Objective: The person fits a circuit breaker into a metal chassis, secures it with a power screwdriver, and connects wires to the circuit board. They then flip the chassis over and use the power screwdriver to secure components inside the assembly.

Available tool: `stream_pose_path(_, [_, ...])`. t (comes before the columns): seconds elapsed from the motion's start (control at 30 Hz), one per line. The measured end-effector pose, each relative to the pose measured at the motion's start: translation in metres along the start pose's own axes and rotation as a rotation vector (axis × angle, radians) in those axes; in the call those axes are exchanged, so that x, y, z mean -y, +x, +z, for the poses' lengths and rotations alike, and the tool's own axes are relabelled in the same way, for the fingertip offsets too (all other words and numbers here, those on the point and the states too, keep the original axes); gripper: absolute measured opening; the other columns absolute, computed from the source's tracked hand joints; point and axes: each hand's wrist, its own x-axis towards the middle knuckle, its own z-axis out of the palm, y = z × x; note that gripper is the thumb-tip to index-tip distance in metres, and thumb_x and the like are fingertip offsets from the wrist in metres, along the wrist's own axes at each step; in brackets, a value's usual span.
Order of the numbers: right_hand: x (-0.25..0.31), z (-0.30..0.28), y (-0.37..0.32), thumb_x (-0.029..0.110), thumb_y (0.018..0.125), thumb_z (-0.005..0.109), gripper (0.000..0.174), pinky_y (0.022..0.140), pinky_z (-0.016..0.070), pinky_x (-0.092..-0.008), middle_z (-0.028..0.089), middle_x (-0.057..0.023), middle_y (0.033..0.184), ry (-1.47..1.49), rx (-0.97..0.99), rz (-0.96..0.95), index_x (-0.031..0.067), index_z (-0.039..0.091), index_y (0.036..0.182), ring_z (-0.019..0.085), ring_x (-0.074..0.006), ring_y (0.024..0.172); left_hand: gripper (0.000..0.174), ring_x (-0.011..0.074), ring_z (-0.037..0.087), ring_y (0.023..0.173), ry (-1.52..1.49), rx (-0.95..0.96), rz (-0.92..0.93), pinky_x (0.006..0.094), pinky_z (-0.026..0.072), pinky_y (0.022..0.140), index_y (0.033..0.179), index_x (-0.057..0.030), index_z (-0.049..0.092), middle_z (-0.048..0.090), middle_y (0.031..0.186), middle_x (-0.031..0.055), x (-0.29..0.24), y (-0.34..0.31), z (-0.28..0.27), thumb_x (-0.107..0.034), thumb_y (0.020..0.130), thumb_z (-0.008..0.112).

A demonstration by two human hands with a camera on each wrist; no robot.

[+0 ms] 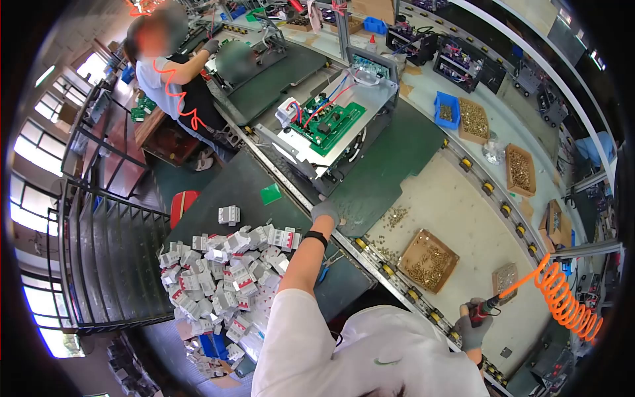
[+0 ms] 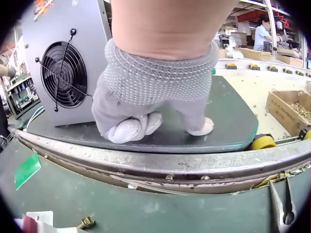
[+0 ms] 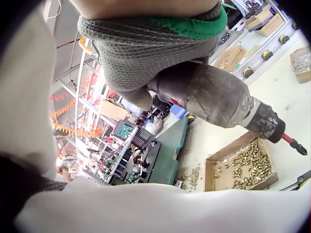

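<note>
My left hand (image 1: 325, 210), in a grey glove, rests on the near edge of a dark green board (image 1: 397, 155). In the left wrist view its fingers (image 2: 127, 130) are loosely bent and the thumb touches the board; no object shows between them. Beside that hand, a metal chassis (image 2: 29, 58) with a black fan (image 2: 63, 75) stands on the board. A green circuit board (image 1: 334, 129) with wires lies on top of the chassis. My gloved right hand (image 1: 471, 329) grips a power screwdriver (image 3: 218, 94), its red bit (image 3: 294, 144) pointing away over the white bench.
Grey breakers (image 1: 225, 278) lie heaped at left, near pliers (image 1: 328, 266). A roller rail (image 1: 410, 291) runs past the board. A box of brass screws (image 1: 428, 261) stands by loose screws. An orange coiled hose (image 1: 562, 301) reaches the screwdriver. Another person (image 1: 178, 79) works far left.
</note>
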Motion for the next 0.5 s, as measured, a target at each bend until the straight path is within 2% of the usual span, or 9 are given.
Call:
stream_pose_path(0.07, [0.005,0.003,0.003,0.000,0.081,0.065,0.031,0.038,0.0392,-0.0231,0.055,-0.0058,0.079,-0.011,0.011,0.000,0.0042,0.049,0.107,0.047,-0.0087,0.046,0.119,0.0275,0.060,0.108,0.048,0.012,0.006,0.0347,0.0489,0.088,0.139,0.0157,0.014,0.056,0.122,0.0228,-0.001,-0.001,0.000,-0.049,0.063,0.080])
stream_pose_path(0.17, [0.018,0.013,0.006,0.000,0.081,0.066,0.031,0.037,0.0400,-0.0239,0.055,-0.0059,0.078,0.004,0.048,0.033,0.0040,0.049,0.106,0.048,-0.0097,0.045,0.116,0.0272,0.060,0.108,0.033,-0.010,0.052,0.0347,0.0496,0.087,0.140,0.0129,0.018,0.056,0.123,0.0236,0.005,0.014,0.022,-0.050,0.064,0.078])
stream_pose_path(0.2, [0.024,0.018,0.008,0.000,0.081,0.066,0.031,0.038,0.0405,-0.0242,0.055,-0.0060,0.078,0.032,0.064,0.057,0.0039,0.049,0.106,0.048,-0.0102,0.044,0.116,0.0272,0.060,0.108,0.028,-0.011,0.046,0.0347,0.0496,0.087,0.140,0.0129,0.018,0.056,0.123,0.0236,0.005,0.020,0.029,-0.050,0.064,0.078])
stream_pose_path(0.23, [0.034,0.025,0.010,0.000,0.081,0.066,0.031,0.038,0.0405,-0.0242,0.055,-0.0060,0.078,0.032,0.071,0.054,0.0039,0.049,0.106,0.048,-0.0102,0.044,0.121,0.0262,0.061,0.107,0.117,-0.003,0.076,0.0344,0.0505,0.085,0.142,0.0108,0.011,0.052,0.129,0.0218,0.003,0.025,0.036,-0.052,0.064,0.078])
stream_pose_path(0.27, [0.046,0.031,0.011,-0.002,0.079,0.065,0.030,0.047,0.0425,-0.0230,0.057,-0.0044,0.080,0.056,0.071,0.133,0.0035,0.051,0.105,0.051,-0.0090,0.056,0.125,0.0253,0.062,0.105,0.204,0.005,0.106,0.0341,0.0514,0.083,0.143,0.0088,0.004,0.048,0.135,0.0200,-0.001,0.026,0.041,-0.054,0.064,0.077])
stream_pose_path(0.3, [0.054,0.034,0.013,-0.005,0.078,0.064,0.029,0.057,0.0446,-0.0218,0.058,-0.0028,0.081,0.079,0.071,0.212,0.0031,0.053,0.104,0.053,-0.0079,0.068,0.125,0.0253,0.062,0.105,0.198,0.004,0.103,0.0341,0.0514,0.083,0.143,0.0088,0.004,0.048,0.135,0.0200,-0.006,0.015,0.036,-0.054,0.064,0.077])
stream_pose_path(0.37, [0.049,0.037,0.017,-0.005,0.078,0.064,0.029,0.056,0.0444,-0.0214,0.058,-0.0030,0.080,0.059,0.087,0.172,0.0027,0.053,0.104,0.053,-0.0080,0.068,0.115,0.0251,0.061,0.107,0.089,0.088,0.061,0.0351,0.0512,0.084,0.144,0.0055,0.015,0.036,0.143,0.0213,-0.018,-0.010,0.029,-0.053,0.065,0.076])
stream_pose_path(0.43, [0.053,0.035,0.021,-0.006,0.078,0.064,0.030,0.055,0.0442,-0.0209,0.058,-0.0032,0.080,0.037,0.089,0.124,0.0024,0.053,0.105,0.053,-0.0082,0.067,0.109,0.0247,0.061,0.107,0.078,0.082,0.075,0.0353,0.0512,0.083,0.143,0.0041,0.021,0.034,0.145,0.0213,-0.026,-0.017,0.044,-0.052,0.066,0.076])
stream_pose_path(0.5, [0.070,0.040,0.020,-0.005,0.078,0.064,0.029,0.057,0.0443,-0.0216,0.058,-0.0033,0.080,0.127,0.151,0.200,0.0022,0.053,0.104,0.053,-0.0079,0.067,0.103,0.0244,0.061,0.108,0.084,0.075,0.095,0.0355,0.0512,0.083,0.142,0.0027,0.028,0.031,0.146,0.0212,-0.039,-0.032,0.056,-0.051,0.067,0.075])
